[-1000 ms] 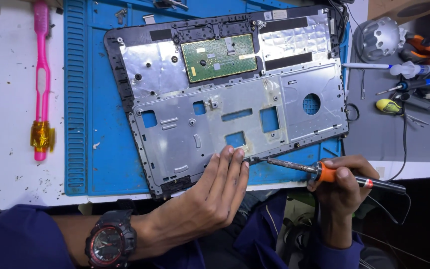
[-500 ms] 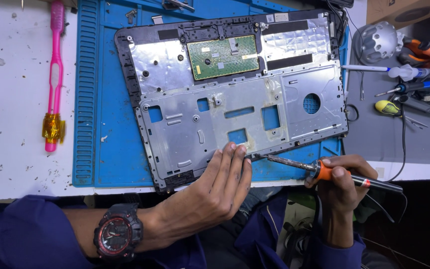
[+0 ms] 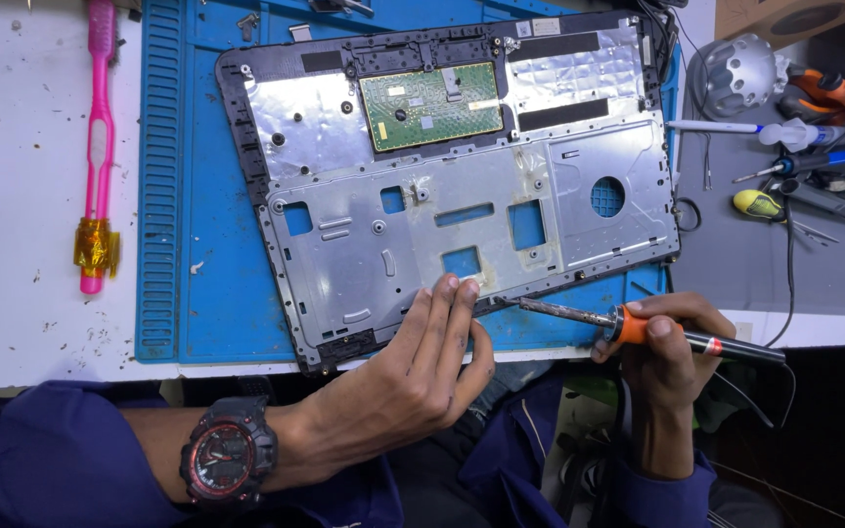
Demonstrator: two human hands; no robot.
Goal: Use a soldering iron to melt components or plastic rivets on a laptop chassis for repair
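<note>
Lower frame: left hand [image 3: 422,367], fingers loose, touches laptop casing [image 3: 462,196]; right hand [image 3: 662,342] grips soldering iron [image 3: 638,325].

Barely anything moved, just a small shuffle

Over the last second the laptop panel [image 3: 462,196] slid toward the right of the frame, and the pink toothbrush [image 3: 98,147] beside it slid along too. The left hand [image 3: 422,376] eased rightward along the panel's near edge, closer to the soldering iron [image 3: 638,326].
</note>
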